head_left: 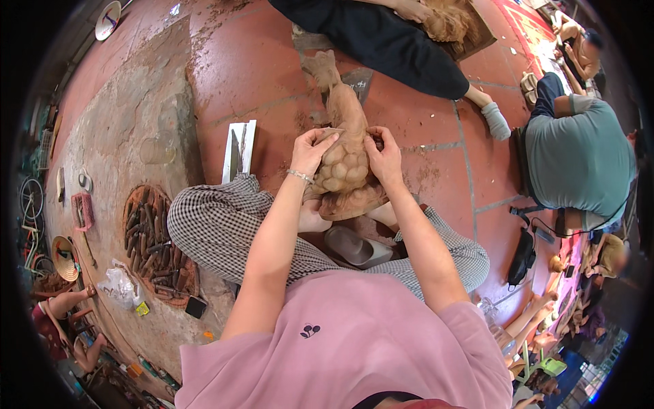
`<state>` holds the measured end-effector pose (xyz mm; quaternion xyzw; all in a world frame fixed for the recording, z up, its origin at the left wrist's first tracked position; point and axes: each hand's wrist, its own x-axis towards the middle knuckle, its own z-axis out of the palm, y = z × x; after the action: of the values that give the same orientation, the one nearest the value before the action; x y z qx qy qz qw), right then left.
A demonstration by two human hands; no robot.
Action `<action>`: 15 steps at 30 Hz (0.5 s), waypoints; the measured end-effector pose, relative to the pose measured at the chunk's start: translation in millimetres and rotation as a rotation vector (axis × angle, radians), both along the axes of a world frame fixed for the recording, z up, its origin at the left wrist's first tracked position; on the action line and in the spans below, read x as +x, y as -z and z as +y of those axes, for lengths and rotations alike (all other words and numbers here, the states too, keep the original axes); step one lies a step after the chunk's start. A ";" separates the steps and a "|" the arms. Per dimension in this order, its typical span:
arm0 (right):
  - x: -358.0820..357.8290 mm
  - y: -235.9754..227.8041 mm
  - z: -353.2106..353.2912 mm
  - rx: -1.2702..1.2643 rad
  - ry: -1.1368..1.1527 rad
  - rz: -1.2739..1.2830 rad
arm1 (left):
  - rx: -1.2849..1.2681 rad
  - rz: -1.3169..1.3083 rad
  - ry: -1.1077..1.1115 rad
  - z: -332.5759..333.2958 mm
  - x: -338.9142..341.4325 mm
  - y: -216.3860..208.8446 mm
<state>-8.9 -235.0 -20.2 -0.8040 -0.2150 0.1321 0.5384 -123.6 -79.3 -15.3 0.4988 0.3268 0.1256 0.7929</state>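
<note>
A brown wood carving (344,167) stands between my bare feet, with a cluster of rounded lobes low down and a long narrow part reaching away from me. On its left side, my left hand (312,151) is closed, pinching a small flat tan piece (330,130) that looks like sandpaper. Across from it, my right hand (385,158) has its fingers curled in a pinch against the carving's right side. Whatever lies between those right fingertips is hidden. Both forearms stretch forward over my crossed legs in checked trousers.
A round basket of chisel-like tools (153,238) lies left, near a phone (195,307) and plastic bag (121,286). A white angled piece (238,151) lies by my left knee. Grey shoe (354,247) in front; another person's dark-clad leg (381,48) ahead; a seated person (579,157) right.
</note>
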 end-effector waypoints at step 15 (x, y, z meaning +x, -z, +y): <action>-2.4 -11.2 -1.2 -0.038 0.003 0.023 | 0.556 0.019 -0.070 -18.7 7.7 -10.1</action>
<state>-11.3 -236.2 -9.0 -0.8129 -0.2051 0.1447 0.5255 -115.8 -98.0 -5.1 0.6866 0.3044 0.2331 0.6177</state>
